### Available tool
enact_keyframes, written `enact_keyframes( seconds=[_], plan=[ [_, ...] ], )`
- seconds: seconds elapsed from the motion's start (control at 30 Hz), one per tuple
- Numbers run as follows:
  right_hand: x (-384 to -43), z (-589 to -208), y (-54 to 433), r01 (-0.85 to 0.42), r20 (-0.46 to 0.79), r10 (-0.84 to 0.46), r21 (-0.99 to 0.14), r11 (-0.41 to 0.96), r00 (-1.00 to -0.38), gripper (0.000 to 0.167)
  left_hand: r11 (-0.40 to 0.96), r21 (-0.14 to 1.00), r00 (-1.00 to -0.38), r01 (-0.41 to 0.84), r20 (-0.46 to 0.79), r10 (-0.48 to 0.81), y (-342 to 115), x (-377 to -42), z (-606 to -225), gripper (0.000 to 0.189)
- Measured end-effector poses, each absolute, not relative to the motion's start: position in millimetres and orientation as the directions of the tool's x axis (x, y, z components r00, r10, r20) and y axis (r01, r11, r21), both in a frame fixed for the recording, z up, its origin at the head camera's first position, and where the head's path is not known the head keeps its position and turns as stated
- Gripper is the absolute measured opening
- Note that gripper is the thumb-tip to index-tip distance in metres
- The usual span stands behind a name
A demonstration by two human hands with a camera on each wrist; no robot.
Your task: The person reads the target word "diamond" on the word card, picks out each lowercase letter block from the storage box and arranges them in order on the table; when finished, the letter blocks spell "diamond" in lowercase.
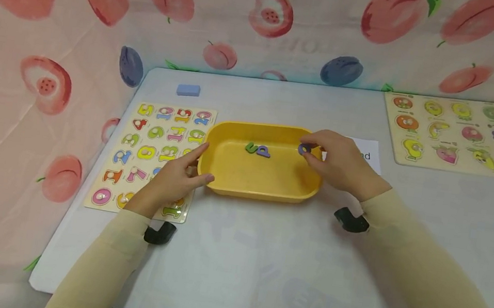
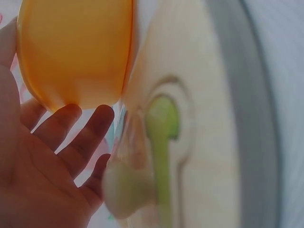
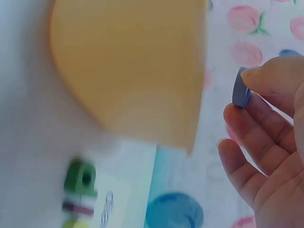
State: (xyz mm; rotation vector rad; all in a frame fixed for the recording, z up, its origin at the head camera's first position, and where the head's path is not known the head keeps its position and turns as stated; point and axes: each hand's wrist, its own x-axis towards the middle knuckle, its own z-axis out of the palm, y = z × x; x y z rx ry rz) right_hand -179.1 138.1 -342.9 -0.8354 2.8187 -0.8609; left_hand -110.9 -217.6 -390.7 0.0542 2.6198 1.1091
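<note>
A yellow tray (image 1: pixel 256 186) stands before me, its left end beside the number puzzle board (image 1: pixel 137 132). Inside lie a green letter (image 1: pixel 251 148) and a purple letter (image 1: pixel 263 151). My left hand (image 1: pixel 173 182) rests against the tray's left end, thumb at the rim; in the left wrist view its spread fingertips touch the outer wall. Over the tray's right end, my right hand (image 1: pixel 341 164) pinches a small blue-purple letter piece (image 1: pixel 304 149) between thumb and fingers. The right wrist view shows that piece (image 3: pixel 242 88) edge-on, so which letter it is cannot be read.
A white word card (image 1: pixel 368 155), partly hidden, lies behind my right hand. Near it the right wrist view shows a green letter (image 3: pixel 80 176) and other coloured letters. A blue block (image 1: pixel 188 90) lies at the back left, a fruit puzzle board (image 1: pixel 465 136) at the back right.
</note>
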Motion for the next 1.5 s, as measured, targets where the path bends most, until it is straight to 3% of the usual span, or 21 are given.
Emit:
enact_keyframes(
  seconds=[0.33,0.63,1.0,1.5],
  plan=[
    [-176,-340,193,-0.383,0.051,-0.409,-0.474,0.793,-0.911,0.037,0.704,0.705,-0.952,-0.088,-0.266,0.148,-218,-111,-390,0.084],
    [-178,-354,242,-0.219,-0.072,-0.284,-0.465,0.858,-0.956,0.040,0.704,0.705,-0.954,-0.086,-0.263,0.147,-217,-110,-391,0.084],
    [-177,-378,276,-0.134,-0.187,-0.241,-0.452,0.882,-0.952,0.044,0.719,0.688,-0.952,-0.100,-0.277,0.132,-216,-111,-390,0.084],
    [-181,-387,274,-0.076,-0.270,-0.216,-0.448,0.891,-0.938,0.043,0.715,0.690,-0.949,-0.109,-0.287,0.132,-217,-111,-390,0.084]
  ],
)
